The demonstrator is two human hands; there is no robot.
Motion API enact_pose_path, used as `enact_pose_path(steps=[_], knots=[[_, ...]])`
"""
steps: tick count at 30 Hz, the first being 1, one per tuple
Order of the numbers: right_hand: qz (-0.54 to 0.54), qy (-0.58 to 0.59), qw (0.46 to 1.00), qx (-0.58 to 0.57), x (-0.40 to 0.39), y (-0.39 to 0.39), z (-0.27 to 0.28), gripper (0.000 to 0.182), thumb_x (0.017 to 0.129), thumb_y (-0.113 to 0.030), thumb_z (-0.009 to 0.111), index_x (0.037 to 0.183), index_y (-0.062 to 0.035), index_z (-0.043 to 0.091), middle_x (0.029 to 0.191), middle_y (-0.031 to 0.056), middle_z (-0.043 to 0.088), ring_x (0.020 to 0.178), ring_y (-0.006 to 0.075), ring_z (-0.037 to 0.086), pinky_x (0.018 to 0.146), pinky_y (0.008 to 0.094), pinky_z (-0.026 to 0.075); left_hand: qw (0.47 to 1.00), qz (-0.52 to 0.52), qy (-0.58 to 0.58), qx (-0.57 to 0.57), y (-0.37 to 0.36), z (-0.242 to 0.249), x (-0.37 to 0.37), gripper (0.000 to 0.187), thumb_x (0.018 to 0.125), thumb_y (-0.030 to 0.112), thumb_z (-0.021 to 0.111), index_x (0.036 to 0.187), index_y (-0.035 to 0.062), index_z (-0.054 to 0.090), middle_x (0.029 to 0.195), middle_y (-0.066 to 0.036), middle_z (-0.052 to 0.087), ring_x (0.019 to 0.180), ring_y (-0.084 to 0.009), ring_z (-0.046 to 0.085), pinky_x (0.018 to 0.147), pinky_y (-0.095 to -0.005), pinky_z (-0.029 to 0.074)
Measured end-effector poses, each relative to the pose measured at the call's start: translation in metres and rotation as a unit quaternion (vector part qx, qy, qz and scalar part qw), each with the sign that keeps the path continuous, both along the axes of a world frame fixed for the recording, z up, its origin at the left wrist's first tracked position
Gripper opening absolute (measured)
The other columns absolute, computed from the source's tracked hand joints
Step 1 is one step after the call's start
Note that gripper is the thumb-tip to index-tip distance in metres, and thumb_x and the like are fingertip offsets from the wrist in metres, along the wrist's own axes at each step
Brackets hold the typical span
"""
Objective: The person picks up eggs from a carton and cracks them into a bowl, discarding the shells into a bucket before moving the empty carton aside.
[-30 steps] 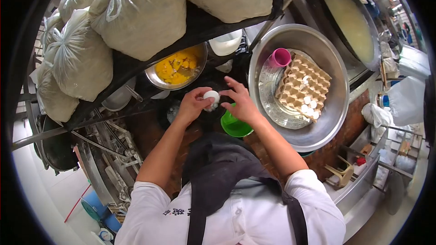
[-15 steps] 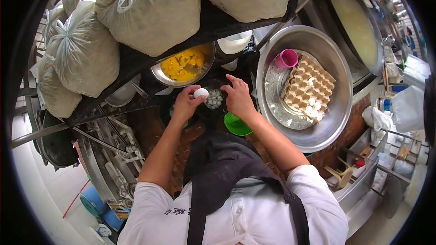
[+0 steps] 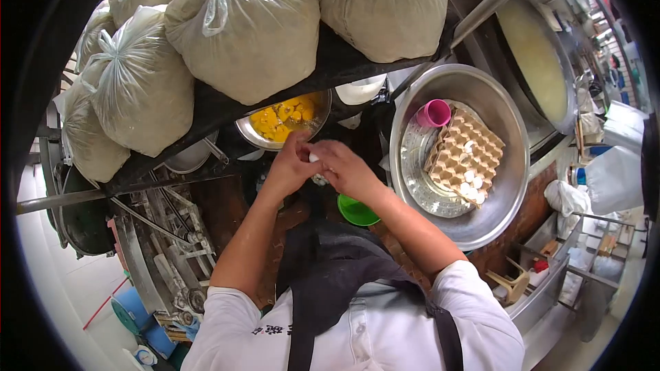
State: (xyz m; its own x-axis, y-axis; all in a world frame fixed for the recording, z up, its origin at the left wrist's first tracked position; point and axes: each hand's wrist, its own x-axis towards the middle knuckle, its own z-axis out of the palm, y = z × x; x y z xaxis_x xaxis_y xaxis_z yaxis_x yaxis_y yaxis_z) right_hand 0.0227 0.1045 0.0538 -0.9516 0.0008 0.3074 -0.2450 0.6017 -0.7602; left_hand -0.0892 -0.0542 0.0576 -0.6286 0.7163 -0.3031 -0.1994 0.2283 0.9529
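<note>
My left hand [image 3: 290, 166] and my right hand [image 3: 345, 167] are together in front of me, fingers closed around a white egg [image 3: 313, 157]. Only a small part of the egg shows between the fingers. Just beyond my hands is a metal bowl [image 3: 249, 136] holding several bright yellow yolks [image 3: 283, 118] and clear liquid. Under my hands, a pile of small pale round things [image 3: 319, 180] is mostly covered from view.
At the right stands a large steel basin [image 3: 404, 185] with stacked egg cartons [image 3: 464, 151], white shell pieces and a pink cup [image 3: 434, 113]. A green bowl [image 3: 357, 211] sits below my right hand. Filled plastic bags [image 3: 240, 34] line a shelf above.
My right hand has moved left to meet my left hand at the egg. My left hand has shifted slightly right. The egg is now mostly hidden by fingers.
</note>
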Motion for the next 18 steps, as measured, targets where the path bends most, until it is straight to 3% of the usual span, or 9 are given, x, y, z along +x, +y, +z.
enact_pose_path(steps=[2,3,6,9,12,15,18], knots=[[-0.052,0.056,0.997,0.019,-0.011,0.009,0.025,0.063,0.079,-0.009,0.072,0.137,-0.005,0.049,0.127,0.0204,0.053,0.118,0.0401,0.053,0.099,0.042,0.047,0.987,0.058,-0.059,0.134,0.011,0.031,-0.001,0.079,0.082,0.009,0.076,0.146,-0.0002,0.03,0.11,-0.013,0.063,0.092,-0.0163,0.062,0.082,-0.0306,0.053],[-0.116,0.075,0.99,0.008,-0.018,0.011,0.04,0.059,0.081,-0.009,0.071,0.136,-0.0029,0.05,0.125,0.0215,0.055,0.116,0.0405,0.055,0.098,0.0426,0.047,0.977,0.065,-0.054,0.194,0.011,0.039,-0.006,0.075,0.088,0.012,0.072,0.148,0.0002,0.027,0.115,-0.015,0.062,0.092,-0.0188,0.062,0.082,-0.0317,0.053],[-0.231,0.199,0.952,0.002,-0.044,0.023,0.082,0.06,0.081,-0.011,0.073,0.136,-0.0018,0.05,0.125,0.0222,0.056,0.112,0.0424,0.055,0.097,0.046,0.046,0.979,0.105,-0.059,0.162,0.009,0.049,-0.013,0.068,0.093,0.015,0.066,0.148,0.0015,0.028,0.116,-0.016,0.062,0.092,-0.0188,0.063,0.081,-0.0315,0.054],[-0.271,0.217,0.927,0.139,-0.072,0.038,0.093,0.059,0.083,-0.01,0.071,0.138,-0.0021,0.049,0.125,0.0217,0.056,0.108,0.0426,0.055,0.095,0.0447,0.046,0.986,0.09,-0.064,0.125,0.007,0.031,-0.005,0.062,0.096,0.019,0.063,0.146,0.0005,0.03,0.115,-0.015,0.063,0.088,-0.0173,0.063,0.077,-0.0304,0.054],[-0.286,0.155,0.929,0.177,-0.078,0.042,0.082,0.058,0.086,-0.01,0.068,0.14,-0.0033,0.047,0.124,0.0212,0.056,0.104,0.0417,0.056,0.092,0.0437,0.047,0.987,0.078,-0.079,0.118,0.006,0.022,0.006,0.061,0.096,0.019,0.063,0.145,0.0007,0.032,0.113,-0.014,0.063,0.085,-0.0164,0.063,0.075,-0.0293,0.053],[-0.288,0.176,0.94,0.056,-0.067,0.035,0.079,0.056,0.09,-0.012,0.065,0.141,-0.0028,0.047,0.123,0.0199,0.056,0.107,0.0341,0.057,0.089,0.0407,0.047,0.985,0.082,-0.092,0.123,0.001,0.018,0.007,0.059,0.096,0.018,0.064,0.144,0.0013,0.034,0.114,-0.014,0.063,0.085,-0.0162,0.063,0.075,-0.0292,0.053],[-0.239,-0.025,0.937,-0.255,-0.046,0.028,0.056,0.054,0.093,-0.018,0.063,0.142,-0.0011,0.045,0.118,0.0157,0.059,0.099,0.0245,0.062,0.082,0.0357,0.05,0.985,0.088,-0.08,0.124,-0.003,0.017,-0.004,0.057,0.094,0.014,0.064,0.144,0.0013,0.038,0.115,-0.012,0.062,0.085,-0.016,0.063,0.076,-0.0295,0.053]])
